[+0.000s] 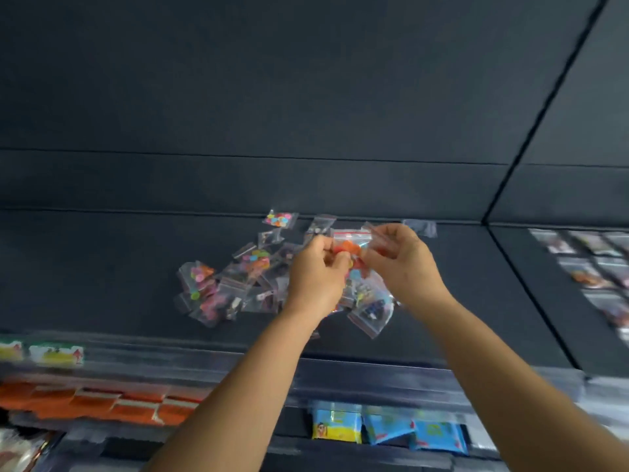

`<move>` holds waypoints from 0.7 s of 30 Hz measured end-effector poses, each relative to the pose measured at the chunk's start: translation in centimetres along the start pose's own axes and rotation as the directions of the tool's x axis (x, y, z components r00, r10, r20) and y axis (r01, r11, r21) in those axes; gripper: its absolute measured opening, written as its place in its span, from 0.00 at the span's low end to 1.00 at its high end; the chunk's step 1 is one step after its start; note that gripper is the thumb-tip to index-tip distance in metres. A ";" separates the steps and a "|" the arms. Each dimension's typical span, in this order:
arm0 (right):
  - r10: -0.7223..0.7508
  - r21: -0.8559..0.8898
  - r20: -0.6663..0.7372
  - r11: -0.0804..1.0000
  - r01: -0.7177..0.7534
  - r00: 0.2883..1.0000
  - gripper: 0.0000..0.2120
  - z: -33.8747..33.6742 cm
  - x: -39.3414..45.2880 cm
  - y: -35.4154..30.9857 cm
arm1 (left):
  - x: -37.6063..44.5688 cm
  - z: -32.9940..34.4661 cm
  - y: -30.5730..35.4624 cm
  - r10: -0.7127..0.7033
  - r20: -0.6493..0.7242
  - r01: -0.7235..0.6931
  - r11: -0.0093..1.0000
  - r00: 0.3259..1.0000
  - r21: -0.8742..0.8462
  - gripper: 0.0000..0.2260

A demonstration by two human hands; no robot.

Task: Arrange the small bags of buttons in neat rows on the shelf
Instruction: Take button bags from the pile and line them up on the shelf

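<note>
Both hands point(360, 267) pinch one bag point(350, 241) (dark shelf point(119, 274)).

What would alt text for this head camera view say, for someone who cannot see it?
Two bare hands, left hand and right hand, hold a small clear bag of orange buttons above a loose pile of similar bags on a dark shelf. More bags lie in rows at the right.

A dark blue-grey panelled back wall point(272, 97) is rising beyond the hands. Dim light is falling on the matte dark shelf board point(102, 267) beneath them, and a black seam point(544, 107) is running diagonally to their right.
</note>
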State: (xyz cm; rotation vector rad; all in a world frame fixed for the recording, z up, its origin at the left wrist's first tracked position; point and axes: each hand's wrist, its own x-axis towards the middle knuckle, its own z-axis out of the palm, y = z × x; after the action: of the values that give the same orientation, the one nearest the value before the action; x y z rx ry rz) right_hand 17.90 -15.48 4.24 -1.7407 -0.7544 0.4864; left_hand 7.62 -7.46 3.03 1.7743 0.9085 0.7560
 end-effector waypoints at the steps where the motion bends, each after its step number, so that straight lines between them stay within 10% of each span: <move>1: 0.032 0.033 -0.040 0.999 -0.030 0.999 0.16 -1.1 -0.5 0.5 | -0.4 1.2 0.6 -0.003 0.015 0.003 1.000 1.000 -0.029 0.05; 6: 0.096 0.153 -0.194 0.986 -0.066 0.976 0.03 -7.3 -2.4 2.6 | -2.3 7.5 3.1 -0.010 0.114 0.024 0.992 0.993 -0.121 0.03; 21: 0.048 -0.064 -0.310 0.995 -0.072 0.950 0.11 -32.1 -5.5 11.5 | -10.3 30.5 10.6 0.068 0.262 -0.068 0.998 0.963 -0.010 0.03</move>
State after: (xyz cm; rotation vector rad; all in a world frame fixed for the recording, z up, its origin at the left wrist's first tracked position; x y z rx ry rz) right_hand 38.01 -43.56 2.37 -1.8588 -0.5027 0.2194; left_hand 29.55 -33.30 1.65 1.8595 0.6730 0.5472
